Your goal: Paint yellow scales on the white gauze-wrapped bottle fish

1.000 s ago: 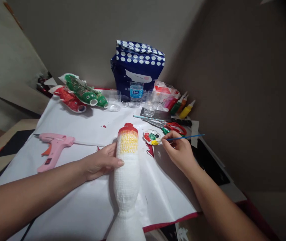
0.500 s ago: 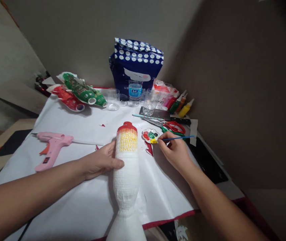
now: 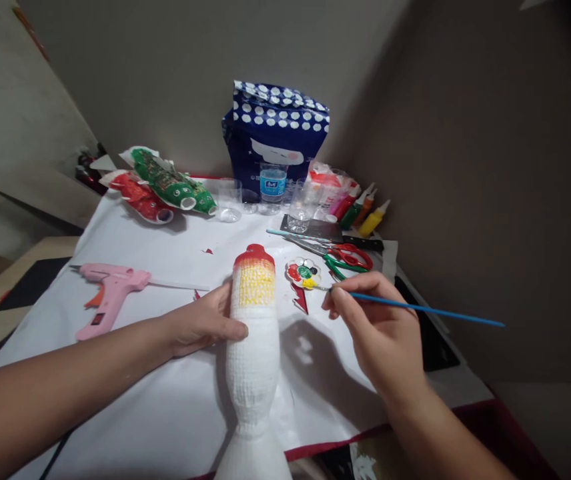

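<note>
My left hand [image 3: 208,323] is wrapped round the side of a white cloth-covered bottle shape [image 3: 253,363], its thumb on the front. Red paint covers the top of that shape, with a yellow-dabbed band below. Between the fingertips of my right hand [image 3: 375,327] is a thin blue paintbrush [image 3: 425,309], its tip pointing left toward the yellow paint. That paint lies in a small flower-shaped palette [image 3: 292,262] with red, green and black in other wells. Whether the bristles touch the paint I cannot tell.
A pink glue gun [image 3: 115,293] lies left. Green [image 3: 165,180] and red fish crafts [image 3: 138,199] sit at the back left. Behind stand a blue bag [image 3: 278,127], clear cups [image 3: 229,200] and paint bottles [image 3: 374,219]. Red-handled scissors [image 3: 350,255] and a black-handled knife [image 3: 363,243] lie right.
My right hand has drawn back from the palette, toward me and to the right, with the paintbrush. My left hand keeps its hold on the bottle shape.
</note>
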Action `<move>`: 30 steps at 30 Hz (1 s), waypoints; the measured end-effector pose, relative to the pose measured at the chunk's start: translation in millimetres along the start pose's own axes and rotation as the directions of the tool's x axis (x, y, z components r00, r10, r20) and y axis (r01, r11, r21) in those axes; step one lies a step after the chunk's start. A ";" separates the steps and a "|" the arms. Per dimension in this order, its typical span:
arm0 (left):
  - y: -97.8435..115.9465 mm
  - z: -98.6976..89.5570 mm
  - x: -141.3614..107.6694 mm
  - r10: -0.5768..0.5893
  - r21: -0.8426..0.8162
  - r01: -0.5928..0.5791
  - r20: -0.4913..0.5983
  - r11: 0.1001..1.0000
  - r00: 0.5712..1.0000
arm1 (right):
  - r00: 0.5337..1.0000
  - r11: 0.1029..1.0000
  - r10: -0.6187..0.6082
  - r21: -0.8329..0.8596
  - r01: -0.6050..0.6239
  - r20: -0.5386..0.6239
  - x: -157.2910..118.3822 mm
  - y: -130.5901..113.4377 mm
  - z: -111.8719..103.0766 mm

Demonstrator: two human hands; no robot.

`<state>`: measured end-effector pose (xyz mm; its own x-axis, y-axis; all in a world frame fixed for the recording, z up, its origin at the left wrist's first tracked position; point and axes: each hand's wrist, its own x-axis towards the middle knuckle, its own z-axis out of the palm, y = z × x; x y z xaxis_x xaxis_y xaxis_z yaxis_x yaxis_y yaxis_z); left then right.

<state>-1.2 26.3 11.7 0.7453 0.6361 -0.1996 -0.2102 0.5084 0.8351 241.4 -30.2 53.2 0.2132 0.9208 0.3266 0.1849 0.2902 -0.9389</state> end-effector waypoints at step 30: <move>2.5 2.3 1.3 0.020 -0.002 -0.020 0.088 1.000 0.996 | 0.996 1.000 0.012 0.022 -0.014 0.083 -25.7 13.9 21.7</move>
<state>0.7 27.1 14.7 0.7941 0.5921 -0.1370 -0.2258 0.4967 0.8381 217.6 -44.2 29.4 0.1352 0.9428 0.3048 0.1605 0.2828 -0.9457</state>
